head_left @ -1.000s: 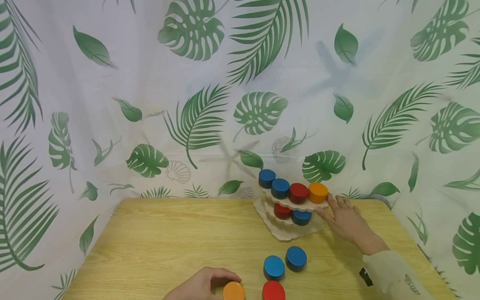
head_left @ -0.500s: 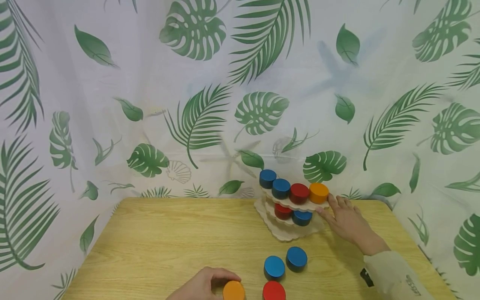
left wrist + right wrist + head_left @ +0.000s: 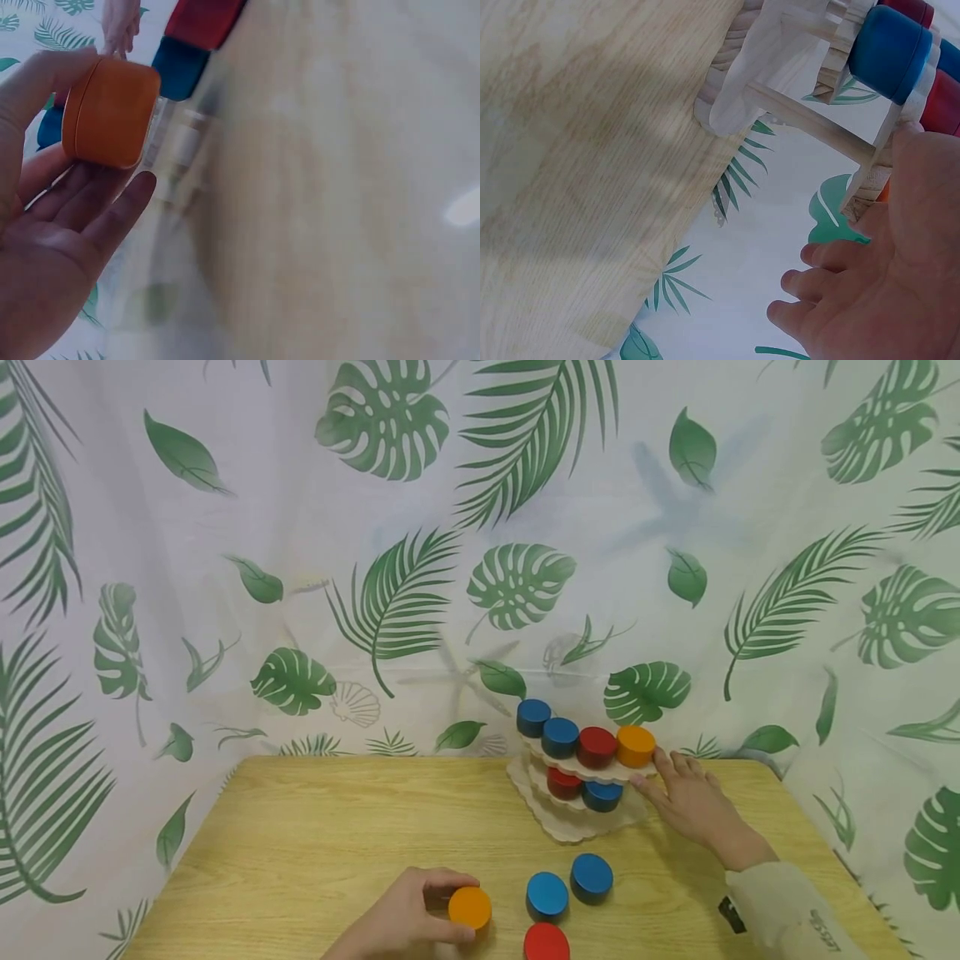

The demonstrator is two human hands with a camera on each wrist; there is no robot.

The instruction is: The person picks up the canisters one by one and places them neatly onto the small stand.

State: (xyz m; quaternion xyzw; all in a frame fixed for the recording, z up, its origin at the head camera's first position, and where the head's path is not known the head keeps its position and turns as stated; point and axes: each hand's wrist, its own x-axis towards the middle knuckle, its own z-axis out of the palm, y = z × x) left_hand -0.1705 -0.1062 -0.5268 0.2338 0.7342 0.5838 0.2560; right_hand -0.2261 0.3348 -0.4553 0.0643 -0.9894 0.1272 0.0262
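My left hand (image 3: 408, 914) pinches a round orange tin (image 3: 470, 907) between thumb and fingers. The left wrist view shows this tin's side and lid seam (image 3: 116, 112), held over the table. Far to the right, my right hand (image 3: 693, 802) grips the end of the top shelf of a tiered wooden stand (image 3: 570, 828), thumb at its front edge. On that shelf sit two blue tins (image 3: 560, 737), a red tin (image 3: 597, 748) and an orange tin (image 3: 635, 746). Below it are another red tin (image 3: 564, 783) and a blue tin (image 3: 602, 795). The right wrist view shows the stand's wooden post (image 3: 810, 120).
Two blue tins (image 3: 547, 896) and a red tin (image 3: 547, 942) stand on the wooden table (image 3: 337, 827), right of my left hand. A leaf-print curtain (image 3: 420, 568) hangs behind the table and along its sides.
My left hand has moved forward from the table's near edge, carrying the orange tin with it. The right hand, the stand and the other tins stay where they were.
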